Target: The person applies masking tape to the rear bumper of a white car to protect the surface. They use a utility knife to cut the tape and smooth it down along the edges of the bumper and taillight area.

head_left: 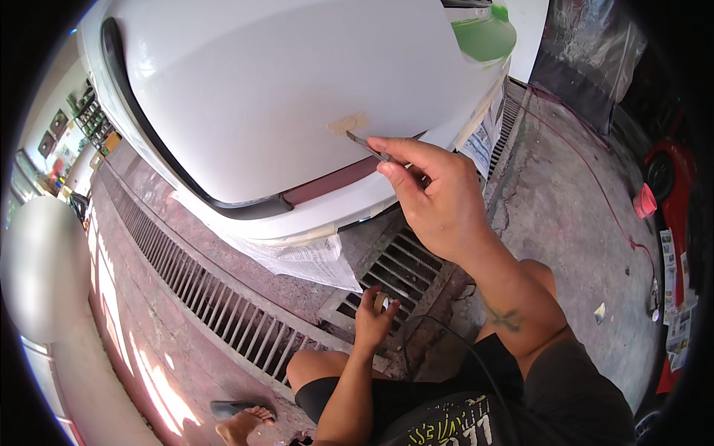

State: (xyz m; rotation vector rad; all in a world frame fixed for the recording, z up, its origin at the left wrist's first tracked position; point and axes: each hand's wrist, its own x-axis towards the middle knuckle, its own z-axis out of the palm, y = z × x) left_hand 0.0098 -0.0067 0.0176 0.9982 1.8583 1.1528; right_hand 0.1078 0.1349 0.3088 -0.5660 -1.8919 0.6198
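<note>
A white car panel [245,97] fills the upper middle. On its lower right part sits a small piece of beige masking tape [342,125] with a curved outline on it. My right hand [439,197] pinches a slim grey cutter blade [364,143] between thumb and fingers, its tip at the tape's lower edge. Lower down, in front of my knees, my left hand [370,321] is closed around a small roll of tape [380,302], partly hidden by the fingers.
Newspaper sheets [305,260] are taped along the panel's lower edge. Metal floor grates [230,316] run below. A green-covered patch [487,36] is at the upper right. A red hose [587,167] crosses the concrete toward a pink container [645,201]. A dark cable [454,334] loops beside my legs.
</note>
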